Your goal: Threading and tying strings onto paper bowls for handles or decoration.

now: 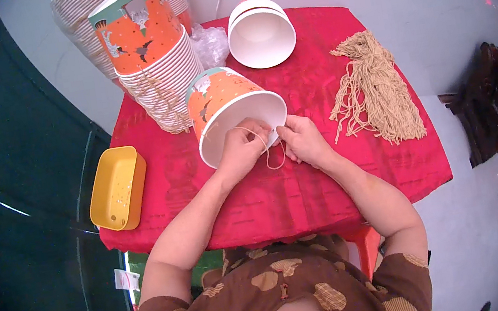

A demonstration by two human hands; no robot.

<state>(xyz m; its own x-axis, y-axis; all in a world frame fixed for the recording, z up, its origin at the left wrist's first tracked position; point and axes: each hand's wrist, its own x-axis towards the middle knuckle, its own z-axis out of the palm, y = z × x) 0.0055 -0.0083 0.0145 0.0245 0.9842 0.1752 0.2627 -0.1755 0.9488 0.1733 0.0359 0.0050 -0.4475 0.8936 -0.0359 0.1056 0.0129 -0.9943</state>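
An orange and teal paper bucket (226,94) with animal pictures lies tilted on the table, its white mouth toward me. My left hand (244,148) reaches into that mouth, fingers closed on a thin tan cord (271,166). The cord hangs in a loop below the rim between my hands. At the bucket's right rim, my right hand (303,141) is closed in a pinch, thumb against the edge. My fingers partly hide where the cord meets the rim.
A tall stack of paper buckets (164,84) stands at the back left, beside clear plastic wrap (210,44). Two nested buckets (264,40) lie farther back. A bundle of tan cords (381,94) is at right, a yellow tray (140,168) at left, on the red tablecloth (344,189).
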